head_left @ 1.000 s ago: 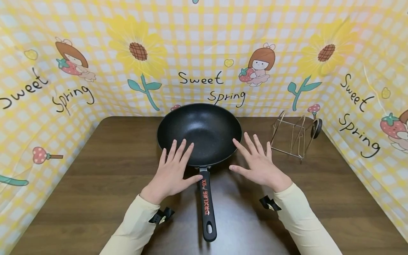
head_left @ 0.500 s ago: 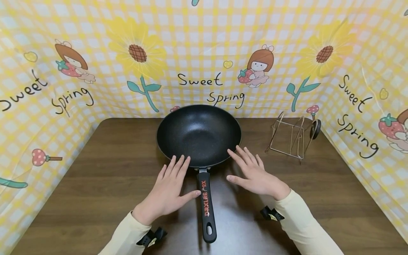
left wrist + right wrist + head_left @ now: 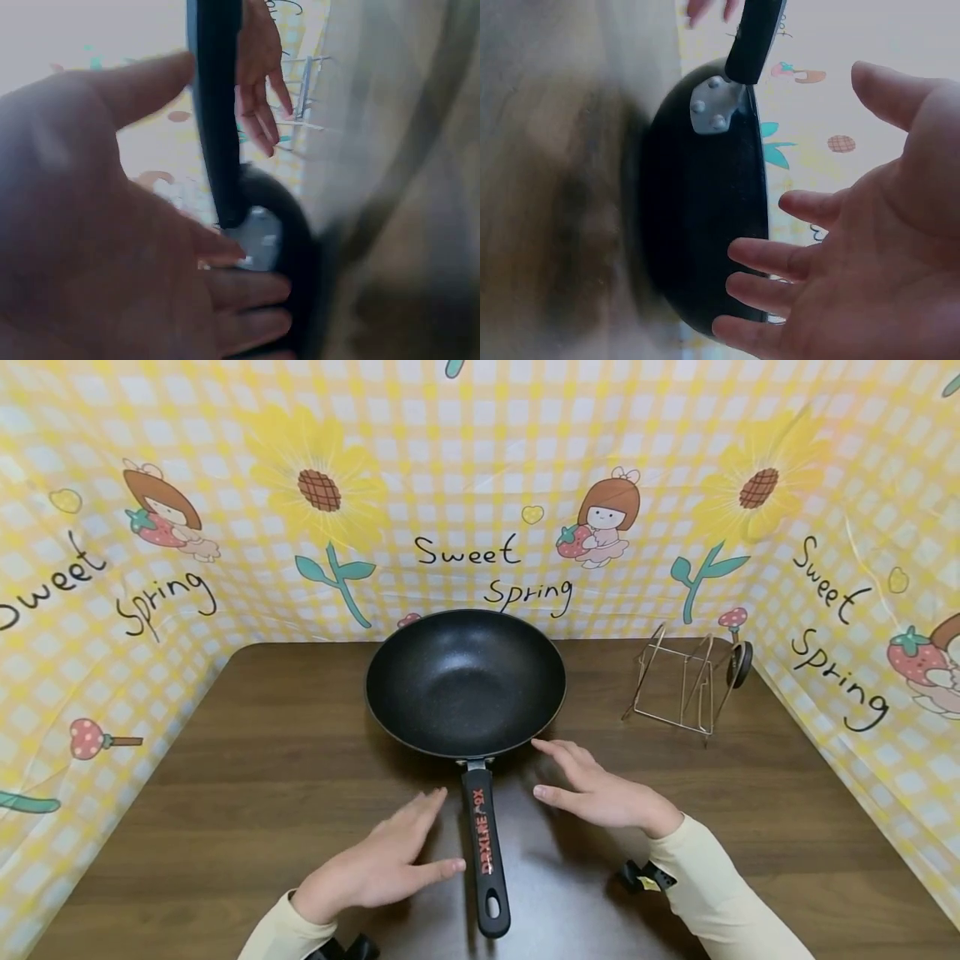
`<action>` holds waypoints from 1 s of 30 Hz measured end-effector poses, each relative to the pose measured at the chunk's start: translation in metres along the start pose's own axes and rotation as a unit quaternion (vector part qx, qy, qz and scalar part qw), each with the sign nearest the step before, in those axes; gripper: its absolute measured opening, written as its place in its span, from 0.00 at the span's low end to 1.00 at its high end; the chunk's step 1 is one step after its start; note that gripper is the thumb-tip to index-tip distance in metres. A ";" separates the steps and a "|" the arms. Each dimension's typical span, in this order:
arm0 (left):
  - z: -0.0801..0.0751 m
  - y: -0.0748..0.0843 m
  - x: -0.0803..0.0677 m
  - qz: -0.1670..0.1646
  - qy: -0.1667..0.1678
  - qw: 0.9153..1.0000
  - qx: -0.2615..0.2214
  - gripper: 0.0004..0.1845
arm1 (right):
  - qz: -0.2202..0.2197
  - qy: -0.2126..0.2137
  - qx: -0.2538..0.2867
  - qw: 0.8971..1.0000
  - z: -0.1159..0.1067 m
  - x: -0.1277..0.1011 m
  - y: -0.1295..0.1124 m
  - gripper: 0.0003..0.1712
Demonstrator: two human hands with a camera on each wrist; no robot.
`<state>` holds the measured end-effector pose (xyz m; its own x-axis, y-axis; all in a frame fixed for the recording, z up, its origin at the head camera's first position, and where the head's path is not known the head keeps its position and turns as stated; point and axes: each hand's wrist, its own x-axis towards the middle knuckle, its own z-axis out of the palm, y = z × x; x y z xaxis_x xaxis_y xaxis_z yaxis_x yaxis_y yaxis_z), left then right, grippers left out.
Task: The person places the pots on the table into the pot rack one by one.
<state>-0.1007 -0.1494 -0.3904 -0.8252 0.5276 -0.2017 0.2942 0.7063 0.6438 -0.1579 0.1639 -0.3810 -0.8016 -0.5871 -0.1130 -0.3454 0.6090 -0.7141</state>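
Two bare hands, pale yellow sleeves

Long cream-yellow sleeves [image 3: 712, 881] to the wrists; small black clip [image 3: 643, 877] under right cuff, beside the pan handle [image 3: 483, 847].

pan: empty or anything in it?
Empty. The head view shows the black pan upright on the table, its dark inside bare. Both hands hover near the handle, holding nothing.

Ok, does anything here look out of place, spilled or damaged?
Nothing stands out. The black wok sits upright and empty on the wooden table, its handle between the open left hand and right hand. The wire rack stands upright at the back.
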 end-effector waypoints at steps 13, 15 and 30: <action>0.018 -0.011 0.014 0.067 -0.223 0.929 -0.288 0.40 | 0.008 -0.090 0.154 0.984 0.021 0.025 0.022 0.37; 0.023 -0.009 0.015 0.084 -0.247 0.907 -0.332 0.38 | 0.006 -0.103 0.197 0.975 0.027 0.030 0.025 0.36; 0.087 0.016 0.026 0.135 -0.339 0.609 -0.704 0.38 | -0.085 -0.229 0.527 0.814 0.068 0.048 0.005 0.44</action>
<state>-0.0758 -0.0836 -0.4498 -0.3086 0.9459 0.1000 -0.7242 -0.3018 0.6201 -0.1648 0.1025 -0.4375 -0.4374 -0.8990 -0.0240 0.3720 -0.1565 -0.9149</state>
